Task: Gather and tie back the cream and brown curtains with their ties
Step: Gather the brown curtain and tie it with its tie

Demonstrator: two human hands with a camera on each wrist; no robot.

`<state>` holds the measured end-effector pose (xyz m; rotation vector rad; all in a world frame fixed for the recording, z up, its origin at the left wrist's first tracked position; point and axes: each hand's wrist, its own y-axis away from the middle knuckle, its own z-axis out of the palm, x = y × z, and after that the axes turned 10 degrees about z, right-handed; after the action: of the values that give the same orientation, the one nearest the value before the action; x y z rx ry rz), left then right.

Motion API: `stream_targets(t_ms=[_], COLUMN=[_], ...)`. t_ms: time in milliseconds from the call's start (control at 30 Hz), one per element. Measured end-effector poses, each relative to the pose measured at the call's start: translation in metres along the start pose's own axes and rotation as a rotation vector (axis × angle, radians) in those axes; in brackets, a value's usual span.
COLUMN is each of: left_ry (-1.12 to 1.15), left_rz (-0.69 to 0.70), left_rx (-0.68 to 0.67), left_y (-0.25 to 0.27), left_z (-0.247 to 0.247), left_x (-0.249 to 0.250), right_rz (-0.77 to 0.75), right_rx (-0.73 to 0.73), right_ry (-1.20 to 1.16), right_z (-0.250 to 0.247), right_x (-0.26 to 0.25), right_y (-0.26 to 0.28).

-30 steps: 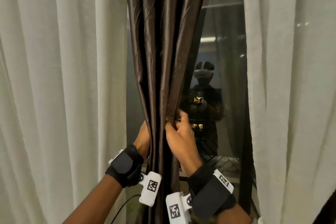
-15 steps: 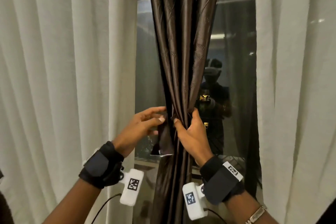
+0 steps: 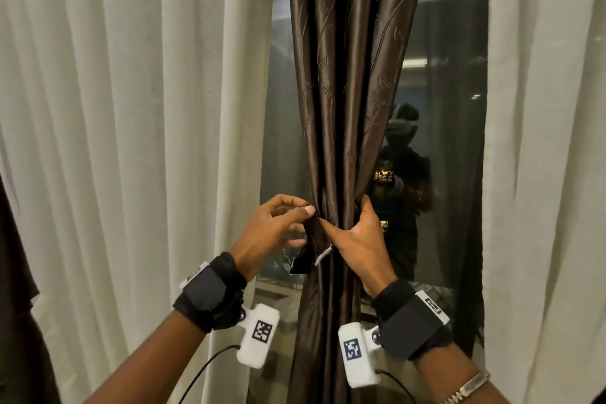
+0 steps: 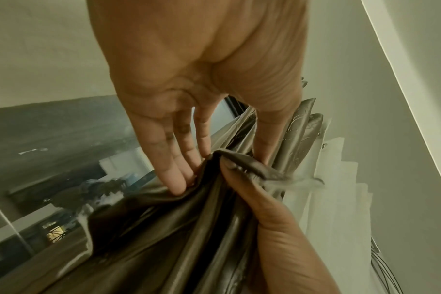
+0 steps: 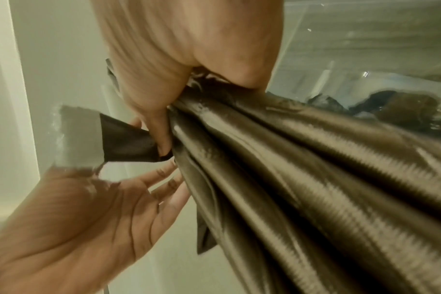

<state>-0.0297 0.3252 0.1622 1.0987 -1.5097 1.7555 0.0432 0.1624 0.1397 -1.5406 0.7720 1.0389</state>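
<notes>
The brown curtain (image 3: 337, 108) hangs gathered into a narrow bundle in front of the window. My right hand (image 3: 344, 216) grips the bundle at waist height, fingers wrapped behind it. Its thumb (image 5: 161, 137) pins a dark brown tie (image 3: 313, 239) against the folds. The tie sticks out to the left and ends in a pale patch (image 5: 78, 135). My left hand (image 3: 303, 226) is just left of the bundle and pinches the tie between its thumb and nearly straight fingers (image 4: 174, 175). Cream curtains hang loose at the left (image 3: 131, 141) and right (image 3: 551, 141).
Dark window glass (image 3: 282, 108) behind the bundle reflects a person wearing a headset. A low sill (image 3: 278, 292) runs under the glass. A dark brown fabric edge (image 3: 16, 272) shows at the far left.
My left hand let go of the curtain bundle, swung out to its left side and closed its thumb and fingers on the tie. My right hand kept its grip.
</notes>
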Motion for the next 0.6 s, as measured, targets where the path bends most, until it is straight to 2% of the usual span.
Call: stream_targets(t_ms=[100,267,433,600], left_ry=[-0.043,-0.081,-0.245,-0.397], left_rz=[-0.028,0.054,0.181,0.291], left_rx=[-0.058,-0.026,-0.009,-0.009], left_y=[-0.002,-0.005,-0.01,-0.015], left_z=[0.001,0.003,-0.002,-0.009], left_x=[-0.002,-0.004,-0.004,-0.008], right_rz=[-0.023,-0.03,-0.035,-0.005], right_rx=[0.036,0.062,-0.025,-0.118], right_ry=[0.082,0.115,0.151,0.09], right_z=[0.001,0.004,-0.006,-0.017], right_x=[0.0,0.001,-0.001,-0.002], right_y=[0.002,0.002,0.003,0.002])
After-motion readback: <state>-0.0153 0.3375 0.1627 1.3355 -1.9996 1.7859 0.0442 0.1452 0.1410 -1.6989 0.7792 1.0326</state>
